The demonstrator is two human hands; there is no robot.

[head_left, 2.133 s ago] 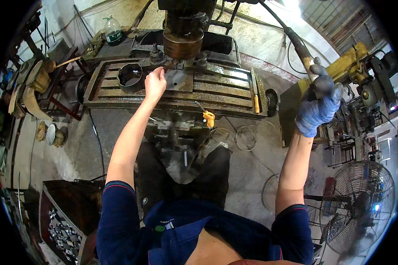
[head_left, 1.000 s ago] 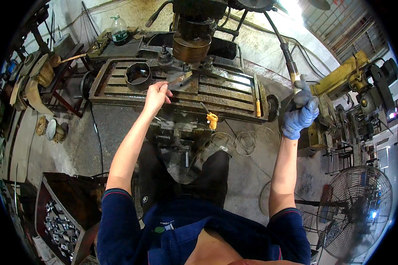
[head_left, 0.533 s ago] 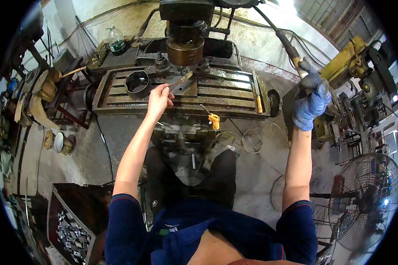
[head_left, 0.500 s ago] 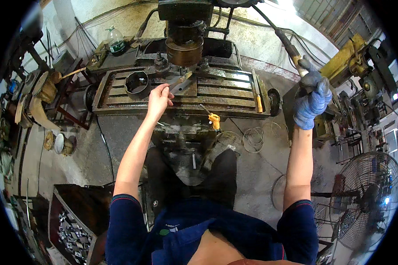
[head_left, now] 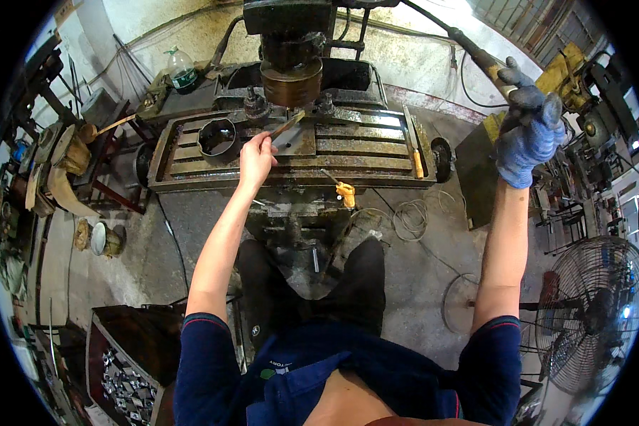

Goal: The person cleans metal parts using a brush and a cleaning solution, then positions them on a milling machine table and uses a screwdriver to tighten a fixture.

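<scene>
My bare left hand [head_left: 255,162] pinches a slim brush [head_left: 288,126], its pale tip pointing up and right below the machine's round spindle head [head_left: 291,82]. Just left of that hand, a round dark pot [head_left: 218,137] with liquid in it sits on the slotted machine table [head_left: 263,167]. Over on the right, my right hand [head_left: 529,135], in a blue and grey glove, is closed round the end of a long lever [head_left: 484,62]. Part of the lever's end is hidden by the glove.
A yellow-handled tool [head_left: 417,163] lies at the table's right end. A yellow-handled piece [head_left: 345,193] hangs at its front edge. A fan [head_left: 593,312] stands at lower right, a bin of metal parts [head_left: 96,355] at lower left. Loose cable [head_left: 410,220] coils on the floor.
My right hand and the lever's end have swung to the right and slightly up. My left hand stays in nearly the same place with the brush.
</scene>
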